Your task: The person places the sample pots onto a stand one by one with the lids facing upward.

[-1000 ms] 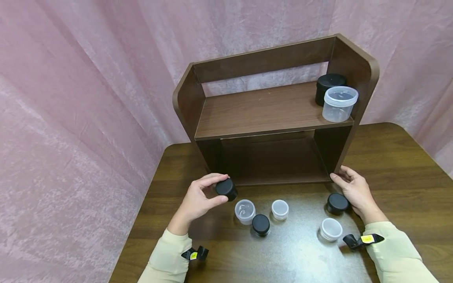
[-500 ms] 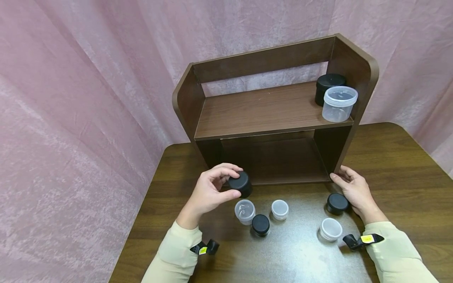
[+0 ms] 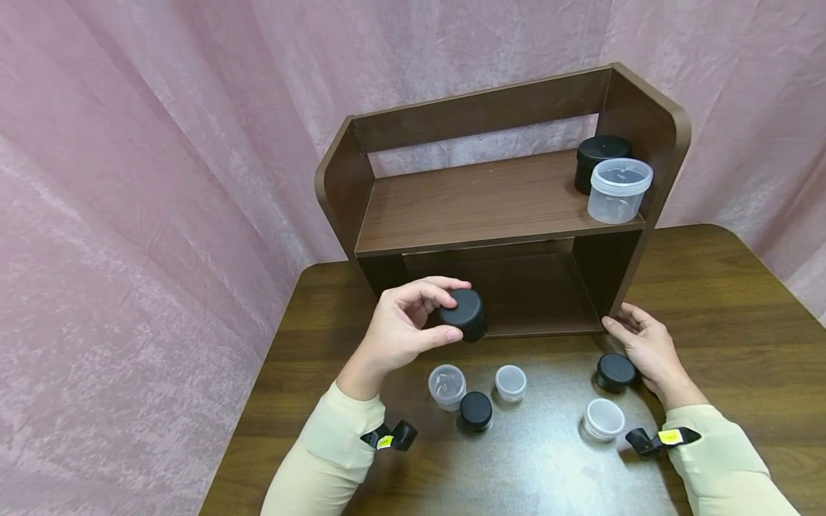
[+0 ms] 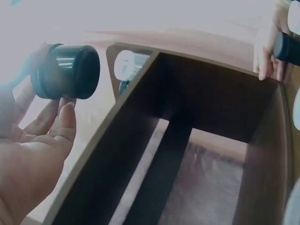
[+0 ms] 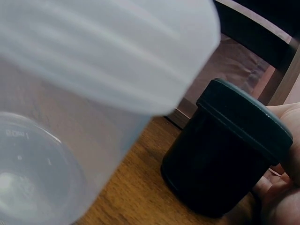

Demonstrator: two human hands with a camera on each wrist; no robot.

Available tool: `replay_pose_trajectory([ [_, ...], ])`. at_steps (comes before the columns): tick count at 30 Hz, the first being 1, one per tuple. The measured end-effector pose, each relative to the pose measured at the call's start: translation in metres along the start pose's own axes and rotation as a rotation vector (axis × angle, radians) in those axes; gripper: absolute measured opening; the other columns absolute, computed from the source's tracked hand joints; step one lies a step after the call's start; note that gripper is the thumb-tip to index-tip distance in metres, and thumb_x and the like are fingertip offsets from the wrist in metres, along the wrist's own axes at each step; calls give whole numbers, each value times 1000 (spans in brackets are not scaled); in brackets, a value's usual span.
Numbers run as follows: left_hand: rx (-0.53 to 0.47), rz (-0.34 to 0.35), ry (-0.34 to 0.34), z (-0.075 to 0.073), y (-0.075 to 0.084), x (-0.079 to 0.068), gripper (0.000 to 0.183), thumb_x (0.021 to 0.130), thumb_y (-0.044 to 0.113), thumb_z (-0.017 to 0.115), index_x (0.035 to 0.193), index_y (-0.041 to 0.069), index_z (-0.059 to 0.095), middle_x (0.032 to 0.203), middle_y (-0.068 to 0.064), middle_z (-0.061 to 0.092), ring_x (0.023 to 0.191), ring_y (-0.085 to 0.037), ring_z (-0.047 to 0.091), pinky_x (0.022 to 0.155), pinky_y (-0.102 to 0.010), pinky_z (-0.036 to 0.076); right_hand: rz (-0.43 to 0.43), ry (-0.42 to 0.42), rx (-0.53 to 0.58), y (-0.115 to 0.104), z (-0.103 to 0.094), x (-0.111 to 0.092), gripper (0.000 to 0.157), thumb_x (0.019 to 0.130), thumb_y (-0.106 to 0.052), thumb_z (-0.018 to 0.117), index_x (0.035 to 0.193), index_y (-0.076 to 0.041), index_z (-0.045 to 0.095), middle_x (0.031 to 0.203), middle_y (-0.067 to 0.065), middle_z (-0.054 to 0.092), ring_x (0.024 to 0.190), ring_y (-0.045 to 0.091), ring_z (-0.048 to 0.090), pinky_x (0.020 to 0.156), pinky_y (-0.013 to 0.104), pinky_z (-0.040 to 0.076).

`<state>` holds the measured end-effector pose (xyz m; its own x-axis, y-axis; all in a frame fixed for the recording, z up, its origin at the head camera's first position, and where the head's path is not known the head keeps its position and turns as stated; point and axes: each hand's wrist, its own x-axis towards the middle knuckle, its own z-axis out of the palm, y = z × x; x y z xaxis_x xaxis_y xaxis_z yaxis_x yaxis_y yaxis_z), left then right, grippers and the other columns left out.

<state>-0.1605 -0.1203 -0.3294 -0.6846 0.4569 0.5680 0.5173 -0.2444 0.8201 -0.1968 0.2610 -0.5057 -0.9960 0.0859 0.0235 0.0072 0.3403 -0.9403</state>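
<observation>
In the head view my left hand (image 3: 413,322) holds a small black lidded jar (image 3: 463,315) between thumb and fingers, raised in front of the shelf's lower compartment. The left wrist view shows this black jar (image 4: 70,71) from the side, the fingertips along its edge. My right hand (image 3: 652,355) rests at the lower right front corner of the brown shelf unit (image 3: 464,208), touching it with thumb and fingers. Close to that hand stand another black jar (image 3: 615,371) and a clear jar with a whitish lid (image 3: 603,419).
On the table (image 3: 310,315) stand a clear tub (image 3: 447,387), a black-lidded jar (image 3: 476,411) and a small clear jar (image 3: 511,382). The upper shelf bears a large black jar (image 3: 590,168) and a clear tub (image 3: 616,201) at its right end. A pink curtain hangs behind.
My left hand has moved right and upward with the black jar, from beside the shelf's left front corner to before its lower compartment. The right hand has stayed in place.
</observation>
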Motion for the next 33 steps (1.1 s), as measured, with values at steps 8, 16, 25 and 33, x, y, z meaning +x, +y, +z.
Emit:
replay_pose_trajectory([
  [8,31,56,-34,10,3,32,32,67,-19,77,93,-10,61,116,-28,61,110,-38,59,87,-32,51,-1,3,11,2,0,1,70,97,-35,56,145,10,29,139,31,41,126,32,42,79,2,36],
  [16,53,72,-46,17,8,68,30,69,-18,76,94,-11,61,116,-23,62,108,-33,61,87,-37,50,12,0,14,-1,-1,0,73,97,-36,56,146,10,26,140,32,39,129,42,36,79,2,35],
  [25,167,66,-28,23,18,114,25,72,-13,76,94,-11,64,115,-21,64,99,-22,63,86,-40,50,16,-11,6,-2,-1,-1,75,96,-39,57,146,8,26,141,32,39,130,45,35,77,1,36],
  [33,157,-64,67,28,13,155,25,74,-10,76,96,-11,64,114,-14,66,89,-22,66,83,-35,53,6,-3,3,-1,1,0,73,96,-38,57,145,8,29,139,31,42,127,39,40,77,2,36],
])
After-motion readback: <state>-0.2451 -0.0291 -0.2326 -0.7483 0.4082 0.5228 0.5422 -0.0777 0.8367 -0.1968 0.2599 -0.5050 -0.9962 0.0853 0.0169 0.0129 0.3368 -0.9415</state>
